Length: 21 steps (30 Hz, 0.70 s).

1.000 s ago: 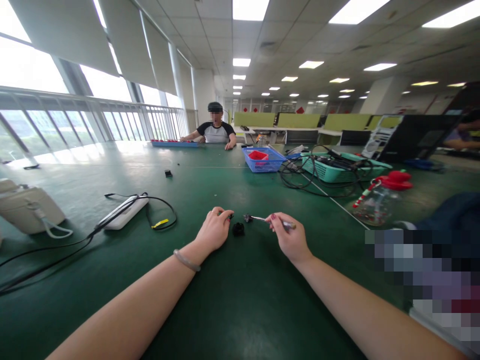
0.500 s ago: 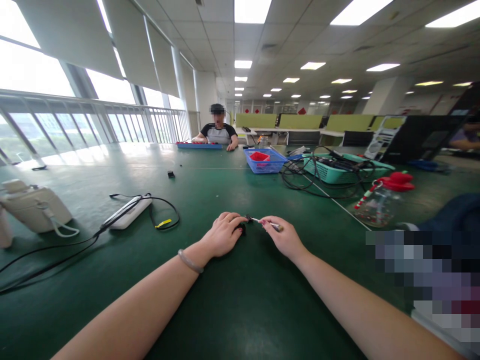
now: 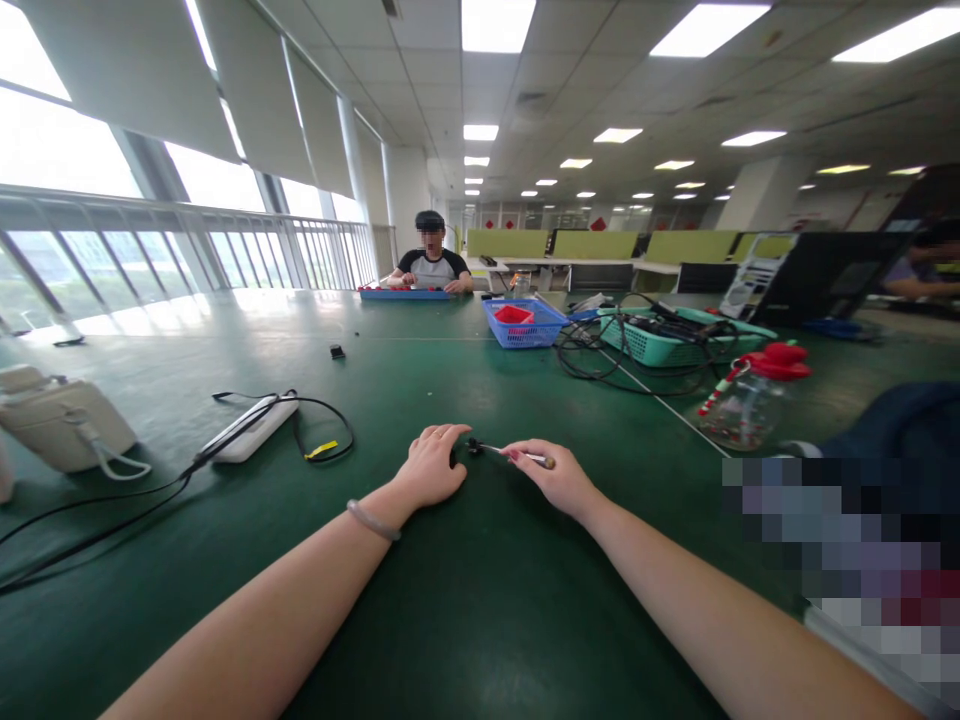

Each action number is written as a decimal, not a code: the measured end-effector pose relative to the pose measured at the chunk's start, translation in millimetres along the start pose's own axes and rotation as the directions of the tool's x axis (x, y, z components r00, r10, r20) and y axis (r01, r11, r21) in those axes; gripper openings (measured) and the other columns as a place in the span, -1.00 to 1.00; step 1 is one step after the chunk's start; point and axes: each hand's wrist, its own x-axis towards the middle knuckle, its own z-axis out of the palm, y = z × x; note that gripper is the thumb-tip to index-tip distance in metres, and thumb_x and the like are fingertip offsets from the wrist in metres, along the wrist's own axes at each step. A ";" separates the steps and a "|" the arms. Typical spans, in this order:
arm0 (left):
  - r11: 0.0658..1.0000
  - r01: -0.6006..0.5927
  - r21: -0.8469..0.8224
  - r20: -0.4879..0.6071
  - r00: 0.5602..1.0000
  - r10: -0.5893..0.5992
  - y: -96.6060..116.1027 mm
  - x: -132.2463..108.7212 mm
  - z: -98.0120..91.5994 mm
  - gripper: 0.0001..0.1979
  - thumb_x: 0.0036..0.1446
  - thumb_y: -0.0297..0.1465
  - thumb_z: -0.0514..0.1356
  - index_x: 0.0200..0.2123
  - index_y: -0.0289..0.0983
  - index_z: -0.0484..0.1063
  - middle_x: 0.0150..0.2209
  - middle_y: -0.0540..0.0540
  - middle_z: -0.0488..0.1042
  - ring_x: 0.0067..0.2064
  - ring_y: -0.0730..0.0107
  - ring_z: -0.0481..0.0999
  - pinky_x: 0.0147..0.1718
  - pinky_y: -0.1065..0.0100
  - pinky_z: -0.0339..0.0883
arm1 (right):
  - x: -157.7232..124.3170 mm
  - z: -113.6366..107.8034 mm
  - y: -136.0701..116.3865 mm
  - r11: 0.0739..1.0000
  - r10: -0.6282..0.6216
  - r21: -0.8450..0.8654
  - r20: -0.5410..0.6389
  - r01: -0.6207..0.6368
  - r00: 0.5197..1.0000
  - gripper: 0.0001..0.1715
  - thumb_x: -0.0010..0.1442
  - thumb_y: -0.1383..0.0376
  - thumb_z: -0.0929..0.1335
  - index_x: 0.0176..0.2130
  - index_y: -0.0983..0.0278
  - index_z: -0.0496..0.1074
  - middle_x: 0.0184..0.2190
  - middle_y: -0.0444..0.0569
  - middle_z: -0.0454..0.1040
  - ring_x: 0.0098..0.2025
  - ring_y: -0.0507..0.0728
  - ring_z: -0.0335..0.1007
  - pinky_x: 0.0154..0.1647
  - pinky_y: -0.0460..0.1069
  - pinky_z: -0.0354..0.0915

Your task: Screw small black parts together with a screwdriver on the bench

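My left hand [image 3: 433, 466] rests on the green tabletop, thumb and index finger apart around the near side of a small black piece [image 3: 475, 446]. Whether a fingertip touches that piece is too small to tell. Something dark shows in the gap under this palm, mostly hidden. Between the fingers of my right hand [image 3: 559, 478] is a slim screwdriver [image 3: 491, 448], lying nearly level. Its thin metal shaft points left and its tip meets the black piece. The handle's brownish end sticks out past my fingers.
Left lie a white power strip [image 3: 255, 428] with black cables and a beige bag [image 3: 64, 425]. Ahead are a small black block [image 3: 337, 352], a blue basket [image 3: 525, 325] and a green basket [image 3: 652, 345]. A red-lidded bottle [image 3: 750, 405] stands right. A person [image 3: 431, 265] sits opposite.
My left hand has shifted slightly left and its index finger and thumb have spread away from the black piece. The piece and the screwdriver tip have moved left.
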 end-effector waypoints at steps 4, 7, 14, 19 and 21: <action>0.997 -0.078 0.010 0.028 0.997 0.078 1.1 -0.9 -0.2 -0.48 0.11 -0.26 0.15 0.17 -0.06 0.26 0.16 -0.07 0.34 0.22 0.08 0.19 0.19 -0.02 0.07 | 0.7 -3.7 1.6 0.994 -0.111 0.003 -0.099 0.112 0.989 -0.69 0.22 0.15 0.31 -0.26 0.28 0.56 -0.31 0.02 0.55 -0.24 0.15 0.46 -0.16 0.04 0.34; 0.995 -0.099 0.004 0.048 0.994 0.099 0.1 -0.3 -0.2 -0.63 0.13 -0.23 0.16 0.03 -0.07 0.41 0.06 -0.05 0.44 0.16 0.13 0.28 0.17 0.04 0.12 | 3.7 -6.7 9.2 0.995 -0.091 0.031 -0.208 0.099 0.974 -0.65 0.23 0.12 0.30 -0.28 0.31 0.55 -0.39 0.01 0.52 -0.34 0.12 0.42 -0.27 0.02 0.33; 0.996 -0.076 -0.051 0.044 0.996 0.078 -0.1 -2.9 -3.8 -0.73 0.12 -0.25 0.19 -0.10 -0.08 0.52 -0.07 -0.04 0.52 0.02 0.20 0.39 0.11 0.14 0.19 | 4.2 -8.2 13.5 0.993 -0.063 0.083 -0.236 0.085 0.970 -0.61 0.20 0.06 0.31 -0.28 0.31 0.55 -0.42 -0.01 0.50 -0.40 0.10 0.38 -0.38 -0.02 0.31; 0.997 -0.052 -0.051 0.070 0.996 0.055 -4.4 -35.2 -20.0 -0.70 0.12 -0.21 0.19 -0.08 -0.06 0.53 -0.08 -0.05 0.52 0.00 0.18 0.41 0.05 0.16 0.25 | 2.5 -7.5 12.2 0.993 -0.094 0.050 -0.248 0.110 0.964 -0.63 0.20 0.08 0.31 -0.29 0.30 0.56 -0.40 0.03 0.52 -0.37 0.13 0.41 -0.36 -0.01 0.31; 0.999 -0.016 -0.028 0.078 0.997 0.018 -13.5 -55.1 -31.8 -0.69 0.12 -0.17 0.18 -0.07 -0.04 0.53 -0.07 -0.05 0.52 0.01 0.16 0.41 0.03 0.15 0.26 | 2.6 -7.3 12.9 0.992 -0.092 0.057 -0.237 0.108 0.967 -0.65 0.21 0.10 0.31 -0.28 0.29 0.56 -0.39 0.03 0.53 -0.36 0.14 0.41 -0.35 0.00 0.31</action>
